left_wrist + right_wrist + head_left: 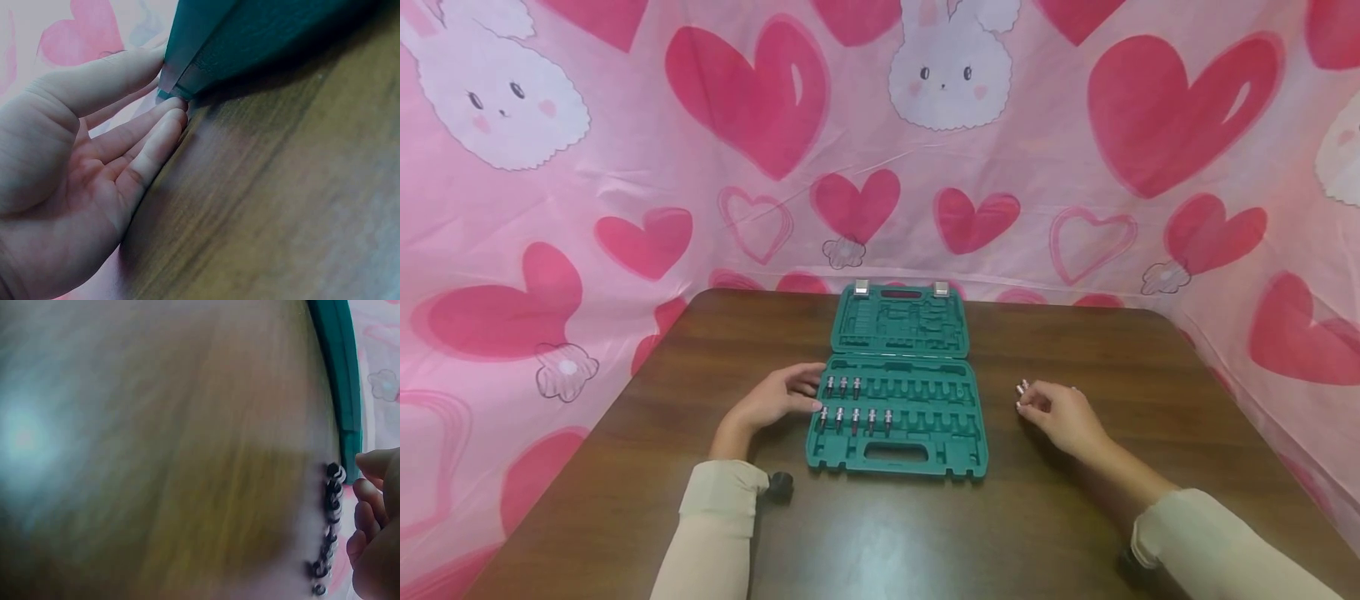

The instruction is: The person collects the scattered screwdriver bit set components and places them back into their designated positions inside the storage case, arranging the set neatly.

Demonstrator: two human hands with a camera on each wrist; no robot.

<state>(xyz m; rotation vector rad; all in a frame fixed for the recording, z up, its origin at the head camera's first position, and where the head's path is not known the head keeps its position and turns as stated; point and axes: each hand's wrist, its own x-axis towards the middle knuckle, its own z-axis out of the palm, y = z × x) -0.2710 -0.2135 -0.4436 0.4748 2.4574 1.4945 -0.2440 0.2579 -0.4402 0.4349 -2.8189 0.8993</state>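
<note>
A green tool case (pixel 951 457) lies opened out on the table, its lid (pixel 872 343) folded back at the far side. Metal bit sockets (pixel 855 421) fill the left slots of the lower row, and three more sit at the left of the upper row. My left hand (pixel 771 402) rests at the case's left side, its extended fingers touching the edge, as the left wrist view confirms. Right of the case, my right hand (pixel 1067 417) hovers with loosely bent fingers beside loose bit sockets (pixel 333 506) lined up on the table. I see nothing between its fingertips.
The brown wooden table (pixel 887 542) extends on all sides of the case. Pink cloth (pixel 1030 150) with hearts and rabbits hangs behind and along both sides. Several slots at the right of both rows hold no bit sockets.
</note>
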